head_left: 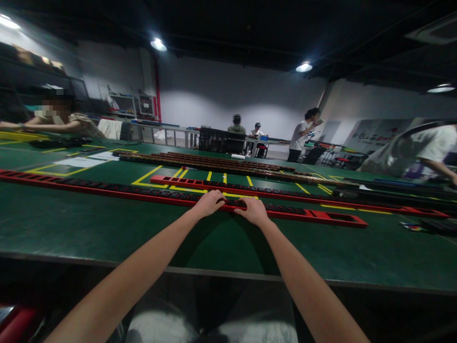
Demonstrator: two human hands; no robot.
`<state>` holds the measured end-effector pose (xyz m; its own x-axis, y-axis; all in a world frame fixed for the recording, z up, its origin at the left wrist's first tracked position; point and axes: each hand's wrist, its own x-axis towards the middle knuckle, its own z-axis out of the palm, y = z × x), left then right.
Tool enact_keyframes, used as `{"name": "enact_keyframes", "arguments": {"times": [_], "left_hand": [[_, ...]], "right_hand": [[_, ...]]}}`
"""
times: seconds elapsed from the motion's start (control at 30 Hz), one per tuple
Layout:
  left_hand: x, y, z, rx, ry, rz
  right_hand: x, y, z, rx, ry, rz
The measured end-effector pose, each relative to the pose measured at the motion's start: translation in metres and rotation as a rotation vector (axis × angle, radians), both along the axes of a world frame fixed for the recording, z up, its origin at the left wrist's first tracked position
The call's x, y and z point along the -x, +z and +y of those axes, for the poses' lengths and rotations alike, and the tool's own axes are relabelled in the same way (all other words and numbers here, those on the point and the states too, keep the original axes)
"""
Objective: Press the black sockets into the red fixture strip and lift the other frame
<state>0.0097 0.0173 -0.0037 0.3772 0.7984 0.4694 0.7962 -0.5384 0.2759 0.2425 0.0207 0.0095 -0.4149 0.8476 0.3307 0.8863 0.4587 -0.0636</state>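
At the far left, a co-worker (73,125) is leaning over the tabletop (117,233), arms stretched out, and white sheets (76,162) are lying flat nearby, perhaps for easy reference. A long red strip (171,200) is running almost crosswise in front of the wearer, probably so that its whole length is within reach. Its left stretch is showing bare compartments, while dark pieces (153,191) are filling much of the middle. Beyond it, yellow lines (147,175) are marking the green surface, seemingly as placement guides, and dark rails (214,163) are lying side by side, likely grouped to save room.

At the centre, the left hand (210,203) is resting on the near strip, its fingers half curled over the far side and the thumb nearer. The right hand (253,210) is mirroring it close by, thumb and fingers slightly parted, presumably to steady the strip from both sides. I cannot tell whether either is pinching a piece.

Behind the hands and reaching rightward, a second red strip (285,196) is lying roughly parallel. Farther right, thin coloured items (414,227) are sitting apart, and another person (435,143) is bending over the tabletop.
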Motion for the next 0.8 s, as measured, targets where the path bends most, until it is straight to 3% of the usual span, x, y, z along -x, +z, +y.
{"name": "enact_keyframes", "arguments": {"times": [0.5,0.8], "left_hand": [[0.0005,-0.0013,0.0021,0.016,-0.01,0.003],[-0.0013,0.0013,-0.0005,-0.035,-0.035,0.115]], "right_hand": [[-0.0002,0.0005,-0.0019,0.008,-0.001,0.012],[-0.0008,0.0004,-0.0016,0.012,0.001,0.01]]}}
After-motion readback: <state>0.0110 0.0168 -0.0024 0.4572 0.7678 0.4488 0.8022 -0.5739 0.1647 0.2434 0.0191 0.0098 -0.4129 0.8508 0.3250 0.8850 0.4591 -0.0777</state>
